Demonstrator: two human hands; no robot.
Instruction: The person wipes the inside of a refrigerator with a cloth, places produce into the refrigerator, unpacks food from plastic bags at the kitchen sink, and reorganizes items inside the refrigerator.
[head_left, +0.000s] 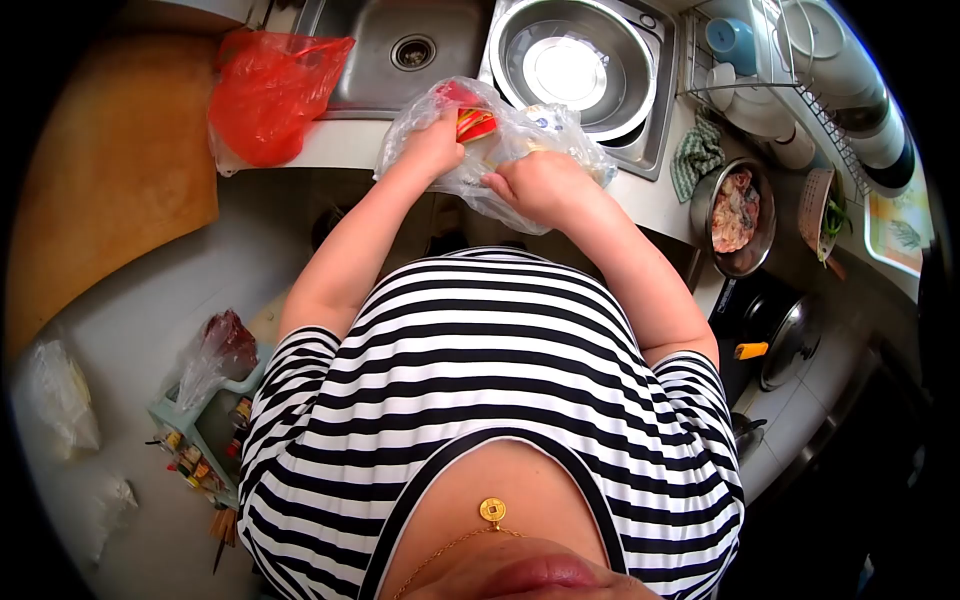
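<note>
The clear plastic bag (500, 205) was located at the front edge of the tabletop (345, 146), in front of the sink (352, 72) and just beside the metal basin (622, 82). The longer extent of the bag ran from left to right across the front of the body, with the right end set slightly nearer the body than the left. The direction of the bag's mouth could not be determined. The left hand (433, 150) was closed on the left part of the bag, with its fingers directed away from the body toward a red packet (477, 123) visible at the film. The right hand (545, 188) was curled into a loose fist on the right part, gripping the film, with the thumb directed left. The fingertips of both hands were largely hidden by the hands themselves and by folded film. The packet was partly covered, so its full outline and long axis could not be read. Blue printing (548, 118) showed at the far right side of the bag; its wording was too small to make out. The basin and the sink were cut off by the upper picture edge.
</note>
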